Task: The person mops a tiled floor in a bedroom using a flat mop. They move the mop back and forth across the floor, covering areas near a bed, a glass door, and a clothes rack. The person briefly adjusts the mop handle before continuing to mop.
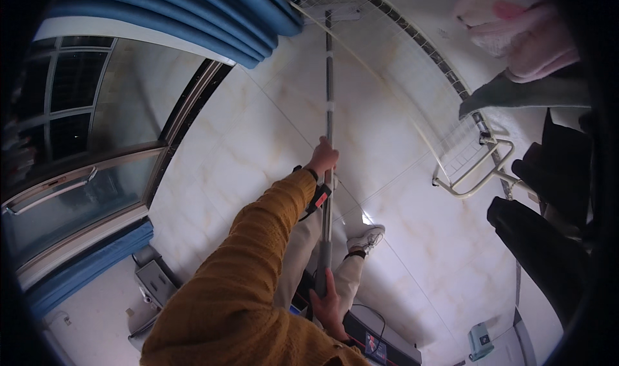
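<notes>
A flat mop with a long grey metal pole [329,82] runs up the middle of the view. Its pale flat head [342,12] lies on the floor at the far end, by the blue curtain and the wire rack. My left hand [324,156] is closed around the pole about halfway along, with the mustard sleeve reaching up from the lower left. Close to my body, my right hand [329,306] wraps the thicker grey grip at the near end. A black strap with a red-marked device [318,200] sits by my left wrist.
A white wire drying rack [474,179] stands along the right, with dark clothes [554,172] and a pink garment [516,27] beside it. To the left are a glass door [84,192] and blue curtains [167,14]. My white shoe [367,238] is on the tiled floor [225,159].
</notes>
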{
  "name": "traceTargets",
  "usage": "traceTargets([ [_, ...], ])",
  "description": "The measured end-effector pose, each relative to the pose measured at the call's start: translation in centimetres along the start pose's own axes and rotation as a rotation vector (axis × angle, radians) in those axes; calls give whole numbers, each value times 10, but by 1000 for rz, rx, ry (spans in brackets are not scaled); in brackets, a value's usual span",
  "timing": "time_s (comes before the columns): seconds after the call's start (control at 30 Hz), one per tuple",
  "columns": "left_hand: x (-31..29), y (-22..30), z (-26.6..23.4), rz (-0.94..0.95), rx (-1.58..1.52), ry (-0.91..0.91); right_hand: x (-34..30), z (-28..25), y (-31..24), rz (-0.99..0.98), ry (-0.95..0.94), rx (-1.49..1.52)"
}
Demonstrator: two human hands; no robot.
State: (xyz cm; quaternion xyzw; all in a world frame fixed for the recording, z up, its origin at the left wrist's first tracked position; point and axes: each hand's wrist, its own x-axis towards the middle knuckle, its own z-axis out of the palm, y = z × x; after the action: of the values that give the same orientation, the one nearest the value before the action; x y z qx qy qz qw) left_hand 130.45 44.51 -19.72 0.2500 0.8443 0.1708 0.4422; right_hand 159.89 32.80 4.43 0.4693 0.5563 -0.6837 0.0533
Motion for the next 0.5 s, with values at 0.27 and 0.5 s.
traceTargets([
  [0.27, -201, -7, 162, -238, -434, -322, -180, -88, 40, 410, 73, -250],
  [0.5, -353, 37, 168, -371, -264, -434, -269, -91, 63, 579, 136, -257],
])
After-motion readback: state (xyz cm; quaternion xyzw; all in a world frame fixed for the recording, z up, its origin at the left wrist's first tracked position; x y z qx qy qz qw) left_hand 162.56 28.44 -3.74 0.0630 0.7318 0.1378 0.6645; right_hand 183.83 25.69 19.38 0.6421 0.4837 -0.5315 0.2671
